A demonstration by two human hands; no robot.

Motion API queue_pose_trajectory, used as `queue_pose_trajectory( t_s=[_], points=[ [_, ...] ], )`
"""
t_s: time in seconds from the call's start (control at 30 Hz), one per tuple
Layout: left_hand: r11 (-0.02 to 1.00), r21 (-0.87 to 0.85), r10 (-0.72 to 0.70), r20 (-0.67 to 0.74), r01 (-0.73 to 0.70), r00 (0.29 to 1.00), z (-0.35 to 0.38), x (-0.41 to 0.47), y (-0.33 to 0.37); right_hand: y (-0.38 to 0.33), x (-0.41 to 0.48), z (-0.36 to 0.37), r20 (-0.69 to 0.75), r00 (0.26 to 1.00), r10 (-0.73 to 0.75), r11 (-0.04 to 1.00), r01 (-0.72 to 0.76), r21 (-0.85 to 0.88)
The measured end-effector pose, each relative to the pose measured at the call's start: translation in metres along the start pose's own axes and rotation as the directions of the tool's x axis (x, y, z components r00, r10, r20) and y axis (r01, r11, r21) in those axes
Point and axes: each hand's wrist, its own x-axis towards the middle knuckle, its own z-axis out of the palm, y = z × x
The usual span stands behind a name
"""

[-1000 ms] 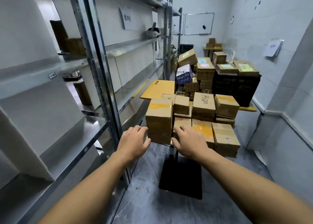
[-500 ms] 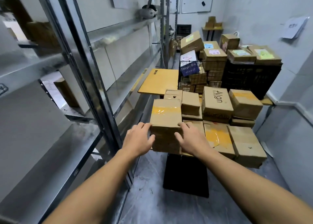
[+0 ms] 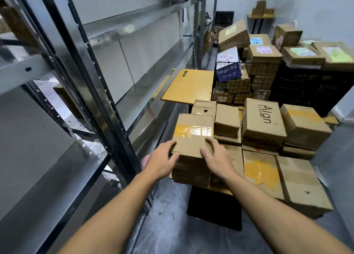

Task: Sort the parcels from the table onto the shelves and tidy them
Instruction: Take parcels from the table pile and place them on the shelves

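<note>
Clamping taped parcel [image 3: 193, 133] between left hand [image 3: 162, 161], right hand [image 3: 216, 157]; long axis pointing away.

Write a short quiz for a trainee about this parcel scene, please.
1. True or false: the left hand and the right hand both hold the taped box.
2. The Algn box stands: A) in the wire basket; B) on other parcels, right of the taped box; C) on the floor.
3. Fill in: the metal shelves are on the person's ____ side.
Key: 1 true; 2 B; 3 left.
</note>
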Motion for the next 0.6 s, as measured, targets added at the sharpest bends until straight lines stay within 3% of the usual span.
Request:
queue_pose_trajectory(
  t_s=[0.27, 0.47, 0.6],
  points=[
    [0.94, -0.338, -0.01, -0.173, -0.05, 0.985, 0.007, -0.032, 0.006, 0.0, -0.008, 0.009, -0.066, 0.996, 0.055, 0.961, -0.035, 0.275],
    [0.725, -0.684, -0.094, -0.214, -0.08, 0.972, -0.006, -0.055, 0.005, -0.004, -0.043, 0.007, -0.139, 0.99, 0.008, 0.91, 0.05, 0.411],
    [0.792, -0.601, -0.092, -0.29, -0.106, 0.953, -0.013, -0.072, 0.002, -0.006, -0.072, 0.006, -0.161, 0.987, -0.008, 0.866, 0.087, 0.492]
  ],
)
